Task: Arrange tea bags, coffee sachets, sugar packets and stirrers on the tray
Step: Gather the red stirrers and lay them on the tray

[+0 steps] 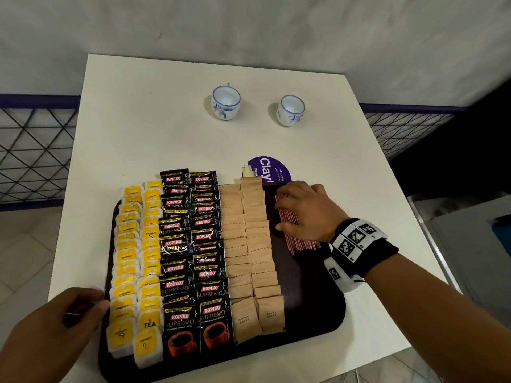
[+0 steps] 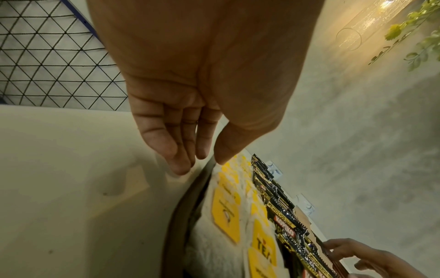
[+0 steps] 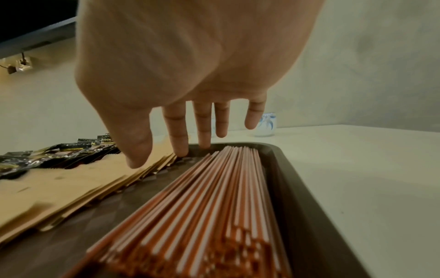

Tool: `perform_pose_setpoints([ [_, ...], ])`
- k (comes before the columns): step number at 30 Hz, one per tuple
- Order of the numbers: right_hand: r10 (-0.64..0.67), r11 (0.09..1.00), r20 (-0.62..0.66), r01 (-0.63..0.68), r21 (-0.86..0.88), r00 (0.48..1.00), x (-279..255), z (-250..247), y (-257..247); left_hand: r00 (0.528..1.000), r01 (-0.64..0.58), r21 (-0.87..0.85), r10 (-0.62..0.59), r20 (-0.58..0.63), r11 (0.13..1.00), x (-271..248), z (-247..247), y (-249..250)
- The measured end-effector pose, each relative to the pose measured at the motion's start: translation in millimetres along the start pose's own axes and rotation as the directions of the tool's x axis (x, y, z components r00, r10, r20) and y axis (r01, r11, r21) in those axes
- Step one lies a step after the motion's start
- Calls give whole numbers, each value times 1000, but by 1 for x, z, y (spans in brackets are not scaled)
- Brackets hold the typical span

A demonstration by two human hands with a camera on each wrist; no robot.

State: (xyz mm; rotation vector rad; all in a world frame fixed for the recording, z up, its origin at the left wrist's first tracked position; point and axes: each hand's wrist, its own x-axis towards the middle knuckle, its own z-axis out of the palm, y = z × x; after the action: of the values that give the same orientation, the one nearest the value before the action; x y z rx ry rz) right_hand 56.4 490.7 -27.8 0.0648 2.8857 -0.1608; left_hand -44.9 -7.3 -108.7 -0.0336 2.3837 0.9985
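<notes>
Where legible, Kopiko Supremo sachets (image 1: 177, 246)

White table (image 1: 154, 128) with dark tray (image 1: 312, 322), two cups (image 1: 226, 103), purple sticker (image 1: 272, 168).

The right hand (image 1: 307, 214) reaches forward palm down, fingers (image 3: 176, 131) straight and slightly spread, thumb out to its left; the left hand (image 1: 59, 320) hangs lower, fingers (image 2: 164, 143) relaxed and together

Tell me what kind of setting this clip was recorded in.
Probably an office pantry or hospitality tea station. A round purple sticker on the white table mentions keeping pantries clean, the tray holds bulk rows of Kopiko coffee sachets, and two small teacups stand behind.
</notes>
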Motion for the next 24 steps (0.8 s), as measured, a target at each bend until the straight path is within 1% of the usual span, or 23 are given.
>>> perform_pose_setpoints([
  [5,46,999,55,-45,-27,997,7,-4,-2,1000,-21,7,21,9,1000,3,0,-9],
  [8,60,998,66,-59,-19,996,8,-4,-1,1000,-7,13,7,-2,1000,0,-1,-6],
  [14,22,999,-35,-21,37,999,-4,-7,-2,1000,28,46,-28,8,999,-6,-3,3],
  [15,4,999,-21,-3,32,1000,-9,-6,-3,1000,29,44,-30,11,999,-7,-3,5],
  [19,-41,998,114,47,-43,993,-25,1,-5,999,35,7,-35,21,999,-7,-3,6],
  [24,-63,995,138,72,-62,988,-28,3,-7,999,36,8,-36,26,999,-7,1,9],
])
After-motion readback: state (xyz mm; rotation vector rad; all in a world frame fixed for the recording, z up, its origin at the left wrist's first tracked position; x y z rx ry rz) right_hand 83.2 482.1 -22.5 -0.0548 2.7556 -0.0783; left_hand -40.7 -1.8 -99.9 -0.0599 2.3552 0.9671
